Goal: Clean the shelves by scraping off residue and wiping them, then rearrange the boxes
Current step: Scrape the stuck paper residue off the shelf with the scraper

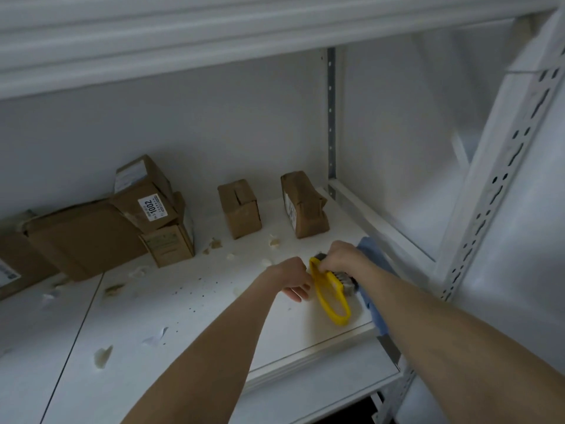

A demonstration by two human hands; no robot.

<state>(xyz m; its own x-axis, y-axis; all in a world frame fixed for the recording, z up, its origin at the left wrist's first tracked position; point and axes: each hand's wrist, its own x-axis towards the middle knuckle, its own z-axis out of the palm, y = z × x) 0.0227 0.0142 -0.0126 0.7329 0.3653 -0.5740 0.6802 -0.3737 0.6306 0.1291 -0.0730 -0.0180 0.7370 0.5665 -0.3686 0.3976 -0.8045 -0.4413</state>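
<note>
white shelf (171,304); tilted box (134,191) label (152,207) reads 1002

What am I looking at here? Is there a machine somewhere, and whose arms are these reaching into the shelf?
There is no machine. This single picture comes from a camera worn on a person's head, looking down at their own bare arms. The right hand grips a yellow-handled brush near its bristle end. The left hand is right beside the handle; whether it holds it I cannot tell. A blue cloth lies beneath the right forearm. On the white shelf lie scraps of residue, and cardboard boxes stand along the back.
</note>
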